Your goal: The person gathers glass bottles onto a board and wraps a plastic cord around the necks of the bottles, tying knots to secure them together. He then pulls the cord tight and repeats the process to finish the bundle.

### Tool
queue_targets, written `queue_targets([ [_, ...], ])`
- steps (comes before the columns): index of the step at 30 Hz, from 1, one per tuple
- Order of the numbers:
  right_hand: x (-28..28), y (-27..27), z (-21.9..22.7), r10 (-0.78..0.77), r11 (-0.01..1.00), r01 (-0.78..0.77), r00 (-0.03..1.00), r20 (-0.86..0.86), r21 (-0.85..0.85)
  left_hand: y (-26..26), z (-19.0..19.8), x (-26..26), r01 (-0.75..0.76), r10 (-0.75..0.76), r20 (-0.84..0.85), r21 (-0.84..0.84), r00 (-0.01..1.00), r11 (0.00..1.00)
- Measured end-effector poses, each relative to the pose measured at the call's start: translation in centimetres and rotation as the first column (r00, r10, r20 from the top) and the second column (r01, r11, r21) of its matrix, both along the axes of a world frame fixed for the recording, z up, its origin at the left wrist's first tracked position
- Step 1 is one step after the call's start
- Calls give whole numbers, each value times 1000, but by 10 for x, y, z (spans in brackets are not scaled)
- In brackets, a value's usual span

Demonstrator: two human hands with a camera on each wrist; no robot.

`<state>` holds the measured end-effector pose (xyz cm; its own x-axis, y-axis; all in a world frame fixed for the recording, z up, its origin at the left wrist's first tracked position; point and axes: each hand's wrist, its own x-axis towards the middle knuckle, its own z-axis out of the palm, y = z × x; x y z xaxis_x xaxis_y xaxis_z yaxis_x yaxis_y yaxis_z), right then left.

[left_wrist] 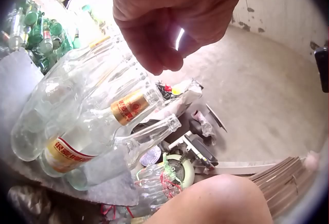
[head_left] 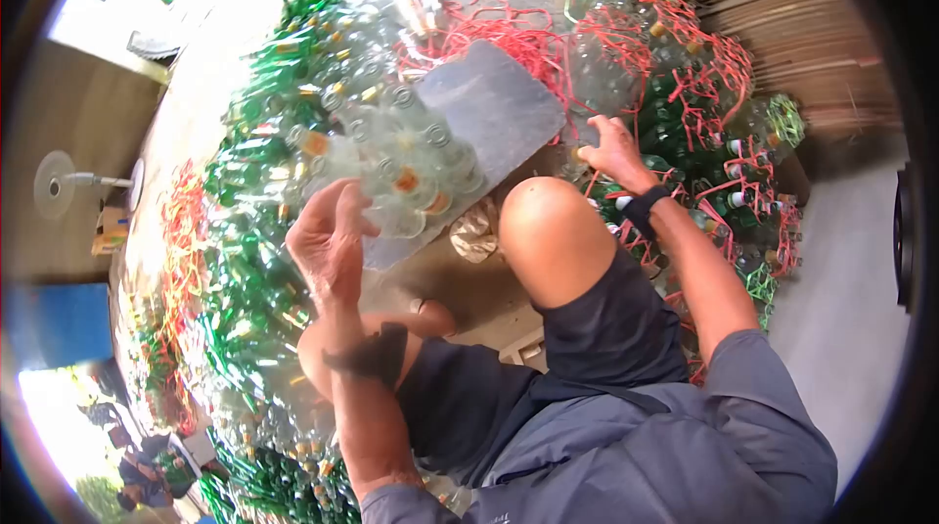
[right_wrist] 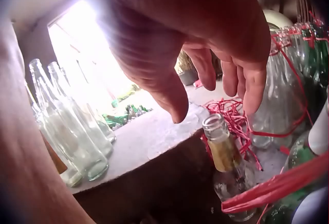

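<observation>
My left hand (head_left: 333, 235) is raised beside a cluster of clear glass bottles (head_left: 386, 167), its fingers loosely bent and holding nothing. In the left wrist view, these bottles (left_wrist: 97, 131) lean together on a grey board, some with gold-and-white labels, below and to the left of the hand (left_wrist: 177, 21). My right hand (head_left: 618, 154) reaches out beyond the right knee, thumb and fingers spread apart. Under its fingertips in the right wrist view, a clear bottle with a gold neck label (right_wrist: 223, 154) stands upright, not gripped. Red plastic strapping (right_wrist: 262, 190) crosses in front of that bottle.
A large mass of green bottles (head_left: 249, 260) spreads on the left. Red-tied bundles of bottles (head_left: 685, 103) stand on the right, near stacked flattened cardboard (head_left: 792, 35). The grey board (head_left: 499, 98) lies ahead, with tangled red strapping (head_left: 509, 30) behind it.
</observation>
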<state>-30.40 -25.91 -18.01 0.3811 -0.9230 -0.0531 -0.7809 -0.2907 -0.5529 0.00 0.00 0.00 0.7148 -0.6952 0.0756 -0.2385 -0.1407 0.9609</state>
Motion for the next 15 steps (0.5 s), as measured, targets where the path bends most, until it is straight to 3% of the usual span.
queue_targets([
  [3, -11, -1, 16, 65, 991, -51, 992, 108, -128, 6, 1, -1, -73, 72, -16, -76, 997, 994],
  [9, 15, 13, 51, 122, 993, -116, 921, 369, -38, 16, -5, 17, -212, 219, 5, -231, 976, 950],
  [11, 27, 19, 62, 58, 973, -172, 830, 555, 154, 20, -8, 20, -270, 274, -16, -235, 962, 934],
  [13, 37, 22, 63, 74, 969, -186, 846, 527, 163, 23, -10, 23, -302, 300, -42, -207, 953, 930],
  [15, 48, 26, 64, -23, 901, -242, 803, 596, 361, 28, -14, 30, -337, 319, -122, -185, 940, 923],
])
